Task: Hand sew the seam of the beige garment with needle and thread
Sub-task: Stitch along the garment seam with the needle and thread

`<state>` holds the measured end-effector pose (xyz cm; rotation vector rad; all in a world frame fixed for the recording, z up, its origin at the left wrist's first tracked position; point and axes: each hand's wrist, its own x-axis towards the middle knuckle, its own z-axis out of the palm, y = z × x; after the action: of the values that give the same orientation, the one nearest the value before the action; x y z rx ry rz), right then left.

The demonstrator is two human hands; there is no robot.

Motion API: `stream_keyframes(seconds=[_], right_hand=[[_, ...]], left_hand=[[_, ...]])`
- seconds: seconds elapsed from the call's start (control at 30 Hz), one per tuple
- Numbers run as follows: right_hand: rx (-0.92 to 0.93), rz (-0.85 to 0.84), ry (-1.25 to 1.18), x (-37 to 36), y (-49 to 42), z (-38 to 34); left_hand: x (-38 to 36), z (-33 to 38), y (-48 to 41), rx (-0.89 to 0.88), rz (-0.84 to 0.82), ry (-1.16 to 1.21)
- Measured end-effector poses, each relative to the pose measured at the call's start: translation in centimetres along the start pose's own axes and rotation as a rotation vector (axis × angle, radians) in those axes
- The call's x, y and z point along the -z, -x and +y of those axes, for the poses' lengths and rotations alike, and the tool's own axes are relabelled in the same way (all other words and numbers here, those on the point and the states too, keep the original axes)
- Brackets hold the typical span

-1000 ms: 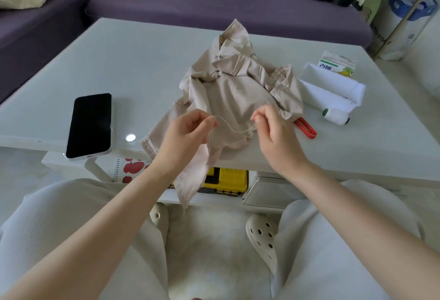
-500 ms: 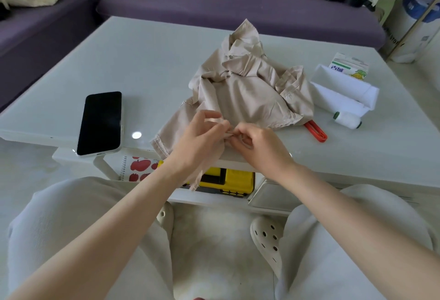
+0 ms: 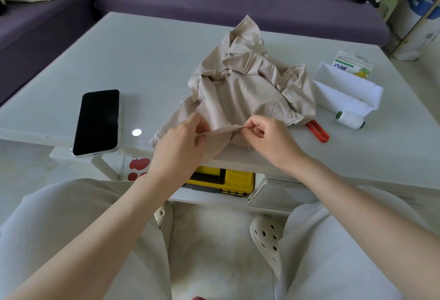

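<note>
Fingers of the left hand point(image 3: 181, 142) pinch one end of a fold in the beige garment point(image 3: 250, 90), curled narrow around it. Fingers of the right hand point(image 3: 271, 138) pinch the other end, tips pressed together, and the fold runs taut between them. Whether a needle sits in that pinch is too small to tell. Beyond the fingers the garment lies crumpled on the counter point(image 3: 142, 61). A red tool point(image 3: 317, 130) and a thread spool point(image 3: 350, 120) lie right of the right fingers, a phone point(image 3: 97, 121) left of the left.
</note>
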<state>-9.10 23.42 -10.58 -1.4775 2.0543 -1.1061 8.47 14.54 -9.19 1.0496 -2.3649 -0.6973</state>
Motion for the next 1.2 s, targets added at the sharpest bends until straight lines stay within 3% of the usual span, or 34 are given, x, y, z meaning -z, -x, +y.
stream_keyframes(seconds=[0.13,0.33,0.5,0.77,0.97,1.2], right_hand=[[0.003,-0.048,0.018,0.0,-0.6,0.1],[-0.084,-0.141,0.108,0.1,-1.6,1.0],[-0.080,-0.168,0.127,-0.5,-1.3,1.2],[-0.094,-0.174,0.135,-0.8,-1.1,1.2],[-0.083,-0.162,0.132,-0.7,-1.0,1.4],[-0.096,-0.159,0.179,-0.5,-0.9,1.5]], left_hand=[[0.1,-0.7,-0.4,-0.015,0.155,-0.137],[-1.2,-2.6,-0.8,-0.021,0.013,-0.296],[-1.9,-2.1,-0.8,-0.113,0.056,-0.390],[-2.3,-1.7,-1.0,-0.136,0.083,-0.252],[-2.9,-2.6,-1.0,-0.125,0.044,-0.355],[-2.2,-2.1,-1.0,-0.257,0.081,-0.158]])
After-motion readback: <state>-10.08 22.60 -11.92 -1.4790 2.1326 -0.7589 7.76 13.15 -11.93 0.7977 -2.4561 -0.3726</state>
